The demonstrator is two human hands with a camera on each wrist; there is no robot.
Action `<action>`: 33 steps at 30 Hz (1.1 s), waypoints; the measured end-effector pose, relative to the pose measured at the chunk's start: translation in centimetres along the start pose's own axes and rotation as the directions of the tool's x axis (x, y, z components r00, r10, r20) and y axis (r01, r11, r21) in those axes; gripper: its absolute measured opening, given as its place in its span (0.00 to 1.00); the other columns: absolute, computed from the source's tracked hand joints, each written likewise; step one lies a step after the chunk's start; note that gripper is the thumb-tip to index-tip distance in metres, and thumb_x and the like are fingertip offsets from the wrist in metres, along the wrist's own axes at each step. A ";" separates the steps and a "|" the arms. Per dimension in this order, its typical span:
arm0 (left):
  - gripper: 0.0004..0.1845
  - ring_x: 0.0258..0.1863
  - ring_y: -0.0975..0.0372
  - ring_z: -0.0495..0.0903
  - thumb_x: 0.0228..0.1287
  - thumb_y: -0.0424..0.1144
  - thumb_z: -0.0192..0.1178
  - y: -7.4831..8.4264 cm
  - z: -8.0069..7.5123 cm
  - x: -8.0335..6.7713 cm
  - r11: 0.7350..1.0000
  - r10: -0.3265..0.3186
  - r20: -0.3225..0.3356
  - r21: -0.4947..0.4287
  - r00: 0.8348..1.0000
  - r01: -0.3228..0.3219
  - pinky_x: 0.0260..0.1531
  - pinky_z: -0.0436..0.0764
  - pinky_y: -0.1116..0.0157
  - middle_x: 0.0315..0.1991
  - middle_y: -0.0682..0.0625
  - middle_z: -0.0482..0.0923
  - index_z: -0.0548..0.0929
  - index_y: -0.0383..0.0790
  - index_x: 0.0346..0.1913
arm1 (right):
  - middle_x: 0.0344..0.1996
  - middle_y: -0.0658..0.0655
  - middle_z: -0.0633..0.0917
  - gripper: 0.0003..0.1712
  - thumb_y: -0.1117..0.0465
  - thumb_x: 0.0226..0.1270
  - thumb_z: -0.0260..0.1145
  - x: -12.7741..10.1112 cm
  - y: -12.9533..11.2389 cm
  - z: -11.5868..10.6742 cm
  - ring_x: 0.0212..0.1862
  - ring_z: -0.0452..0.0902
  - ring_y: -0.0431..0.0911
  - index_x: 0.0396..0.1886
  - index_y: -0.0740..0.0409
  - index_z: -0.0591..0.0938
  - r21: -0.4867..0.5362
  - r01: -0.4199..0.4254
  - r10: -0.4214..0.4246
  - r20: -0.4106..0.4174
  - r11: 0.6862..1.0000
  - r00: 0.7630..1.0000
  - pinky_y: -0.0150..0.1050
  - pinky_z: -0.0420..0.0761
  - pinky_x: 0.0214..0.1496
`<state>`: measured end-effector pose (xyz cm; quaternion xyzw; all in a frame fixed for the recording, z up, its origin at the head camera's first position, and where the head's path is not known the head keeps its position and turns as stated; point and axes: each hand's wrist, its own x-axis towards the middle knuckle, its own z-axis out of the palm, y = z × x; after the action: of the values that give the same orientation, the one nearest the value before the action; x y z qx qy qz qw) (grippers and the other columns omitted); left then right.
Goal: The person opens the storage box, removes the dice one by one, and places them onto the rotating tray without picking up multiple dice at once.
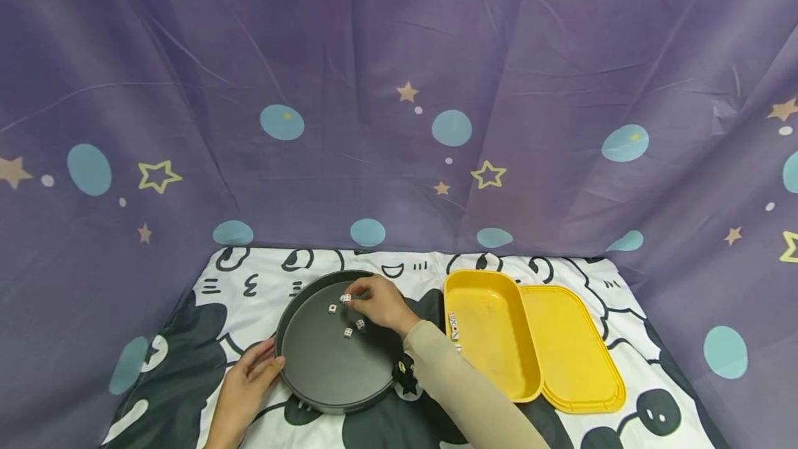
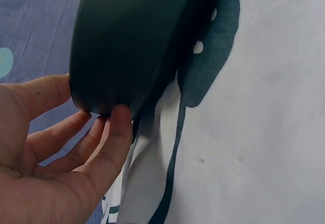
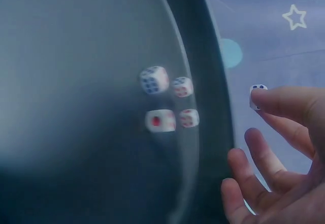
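Soft light fills the head view — the right wrist view is dimmer, 4 dice (image 3: 154, 80) blurred.

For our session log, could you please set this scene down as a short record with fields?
Left hand: holds the black round pan at its left side
Right hand: pinches a white die
Pan contents: four loose dice
Yellow box: right of the pan, several small dice inside
Yellow lid: right of the box
Surface: cartoon-print cloth
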<state>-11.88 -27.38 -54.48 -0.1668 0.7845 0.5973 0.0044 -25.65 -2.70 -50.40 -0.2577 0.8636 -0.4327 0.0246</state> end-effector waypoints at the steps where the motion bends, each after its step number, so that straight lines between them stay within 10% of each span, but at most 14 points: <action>1: 0.29 0.59 0.60 0.76 0.72 0.37 0.63 0.0 0.0 0.0 1.000 0.000 0.001 -0.001 1.000 0.000 0.49 0.82 0.72 0.68 0.32 0.68 0.68 0.31 0.71 | 0.39 0.52 0.85 0.07 0.62 0.63 0.74 0.0 0.1 0.2 0.37 0.81 0.40 0.41 0.53 0.89 0.001 -0.016 0.016 0.005 1.000 1.000 0.33 0.81 0.42; 12: 0.29 0.49 0.78 0.75 0.71 0.35 0.63 0.0 -0.1 -0.1 1.000 0.006 0.004 -0.025 1.000 -0.006 0.48 0.81 0.74 0.68 0.32 0.68 0.67 0.31 0.71 | 0.36 0.49 0.86 0.08 0.63 0.59 0.75 0.1 0.6 0.7 0.37 0.81 0.36 0.39 0.51 0.90 -0.026 -0.051 0.051 0.004 0.998 0.999 0.31 0.80 0.42; 20: 0.29 0.61 0.56 0.74 0.72 0.35 0.62 0.0 0.0 -0.1 1.000 0.003 0.005 -0.015 1.000 -0.003 0.49 0.81 0.72 0.68 0.32 0.68 0.67 0.31 0.71 | 0.36 0.49 0.85 0.08 0.61 0.61 0.75 0.2 0.3 0.7 0.37 0.80 0.36 0.40 0.51 0.90 -0.010 -0.054 0.054 0.003 0.998 0.999 0.32 0.81 0.42; 33: 0.29 0.61 0.55 0.74 0.72 0.36 0.62 0.0 -0.1 0.0 1.000 -0.001 0.010 -0.009 1.000 0.001 0.50 0.82 0.71 0.68 0.32 0.68 0.67 0.31 0.71 | 0.40 0.50 0.85 0.10 0.62 0.63 0.72 -0.6 -0.3 -1.5 0.42 0.81 0.43 0.44 0.52 0.88 0.053 -0.023 0.024 -0.017 0.998 1.000 0.35 0.82 0.45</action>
<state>-11.83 -27.44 -54.49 -0.1640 0.7818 0.6015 0.0078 -25.46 -1.45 -49.32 -0.2431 0.8550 -0.4572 0.0290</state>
